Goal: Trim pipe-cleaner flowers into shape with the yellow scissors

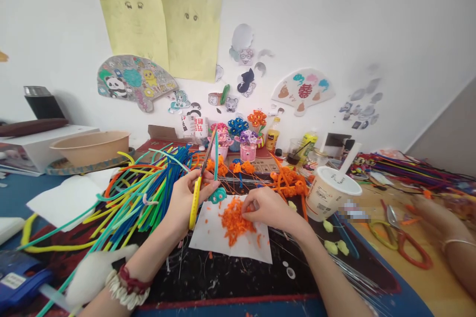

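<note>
My left hand (186,197) is closed round yellow-handled scissors (196,193), blades pointing up and away, and it also holds a teal pipe-cleaner piece (216,193) curled at its lower end. My right hand (266,207) pinches at a heap of orange fuzz clippings (233,220) lying on a white paper sheet (213,237). The sheet rests on a black mat (230,275) in front of me.
A fan of coloured pipe cleaners (141,193) spreads at left. Orange pipe-cleaner flowers (288,181), a tipped white paper cup (329,193) and small flower pots (247,146) stand behind. Another person's arm (446,237) and red scissors (405,242) are at right. A brown bowl (91,146) sits back left.
</note>
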`<action>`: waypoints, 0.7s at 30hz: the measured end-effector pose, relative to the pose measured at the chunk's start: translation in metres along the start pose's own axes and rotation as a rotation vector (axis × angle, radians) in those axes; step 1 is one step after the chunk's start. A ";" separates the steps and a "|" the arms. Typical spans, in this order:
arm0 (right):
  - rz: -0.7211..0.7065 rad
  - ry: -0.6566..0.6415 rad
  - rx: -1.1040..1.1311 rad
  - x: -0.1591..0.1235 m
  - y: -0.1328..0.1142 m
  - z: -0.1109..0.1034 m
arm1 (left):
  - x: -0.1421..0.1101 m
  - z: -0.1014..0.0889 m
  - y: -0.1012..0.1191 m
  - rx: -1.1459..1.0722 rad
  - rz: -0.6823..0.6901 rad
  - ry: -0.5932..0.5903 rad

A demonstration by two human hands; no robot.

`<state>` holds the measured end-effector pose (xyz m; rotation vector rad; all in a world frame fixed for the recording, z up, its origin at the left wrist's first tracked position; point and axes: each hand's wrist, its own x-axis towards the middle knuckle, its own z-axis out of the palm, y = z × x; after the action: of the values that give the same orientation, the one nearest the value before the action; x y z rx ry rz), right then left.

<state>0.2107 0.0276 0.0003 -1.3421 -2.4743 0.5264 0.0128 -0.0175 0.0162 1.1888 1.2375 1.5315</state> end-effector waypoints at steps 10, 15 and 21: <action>-0.001 -0.016 -0.006 -0.001 -0.004 0.001 | -0.001 0.001 0.001 -0.002 -0.001 -0.005; 0.000 0.026 -0.007 -0.002 0.000 -0.002 | -0.001 0.002 0.001 -0.007 -0.004 -0.011; -0.014 0.003 -0.013 -0.002 -0.003 -0.003 | -0.001 0.002 0.002 0.006 0.006 -0.015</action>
<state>0.2109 0.0248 0.0036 -1.3283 -2.4878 0.5053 0.0149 -0.0183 0.0180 1.2070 1.2311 1.5219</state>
